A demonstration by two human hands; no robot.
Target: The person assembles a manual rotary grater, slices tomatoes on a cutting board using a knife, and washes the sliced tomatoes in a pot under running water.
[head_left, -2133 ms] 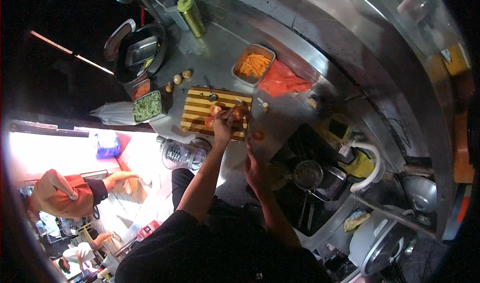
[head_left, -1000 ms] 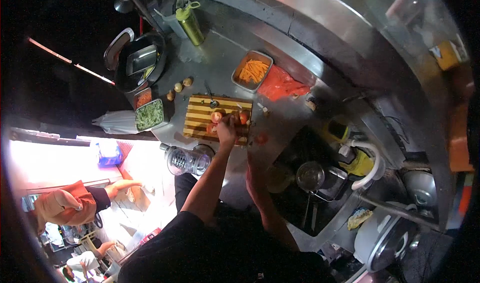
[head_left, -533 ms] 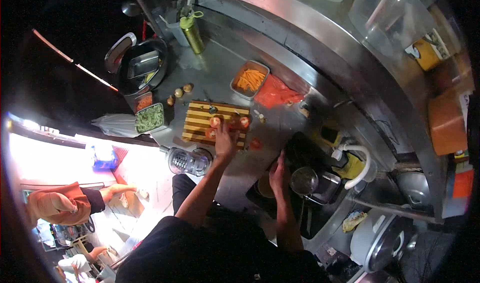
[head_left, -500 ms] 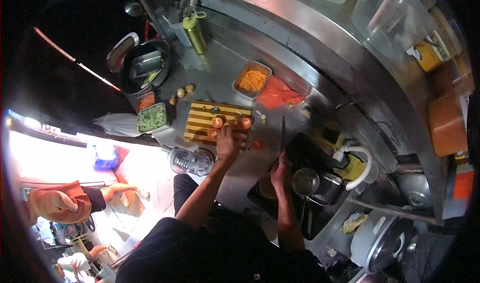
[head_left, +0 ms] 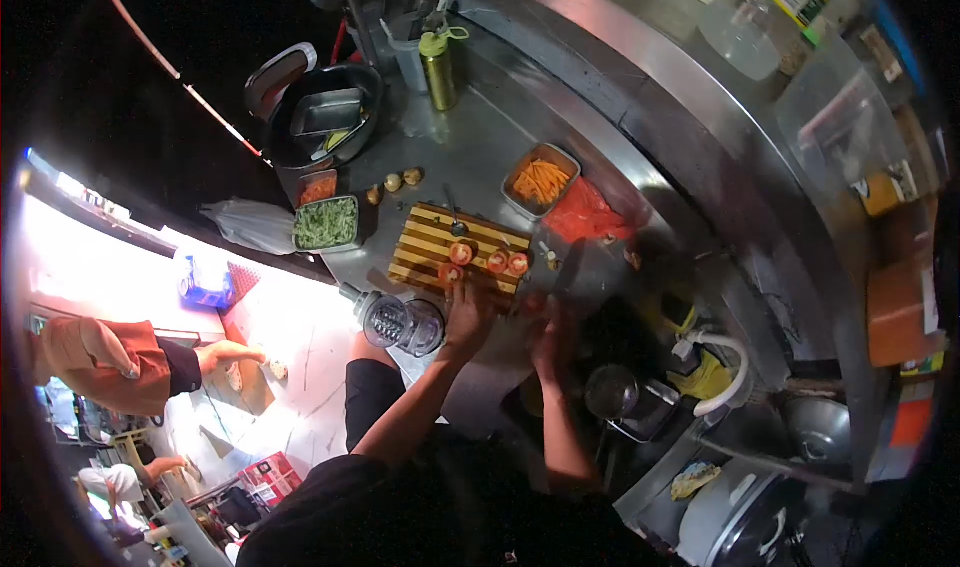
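Observation:
My left hand (head_left: 469,315) is at the near edge of a striped wooden cutting board (head_left: 418,237), its bent fingers closed on a cut tomato half (head_left: 450,274). More cut tomatoes (head_left: 507,262) lie on the board, with another tomato piece (head_left: 461,253) nearer its middle. A spoon-like utensil (head_left: 457,227) rests at the far side. My right hand (head_left: 548,343), to the right of the board, is closed around a knife (head_left: 571,263). The knife's blade points away from me and is blurred. A red piece (head_left: 535,302) lies beside the board, near this hand.
Carrot strips fill a metal container (head_left: 541,181) beside a red plastic bag (head_left: 592,214). Shredded green vegetable (head_left: 326,223) is in a tray at left. A glass jar-like appliance part (head_left: 403,324) stands near my left arm. A sink (head_left: 818,425) is at right; another person (head_left: 110,362) is at left.
The view has shifted, moving the counter right in frame. My left hand has drawn back toward the board's near edge; my right hand and knife have come closer to the board.

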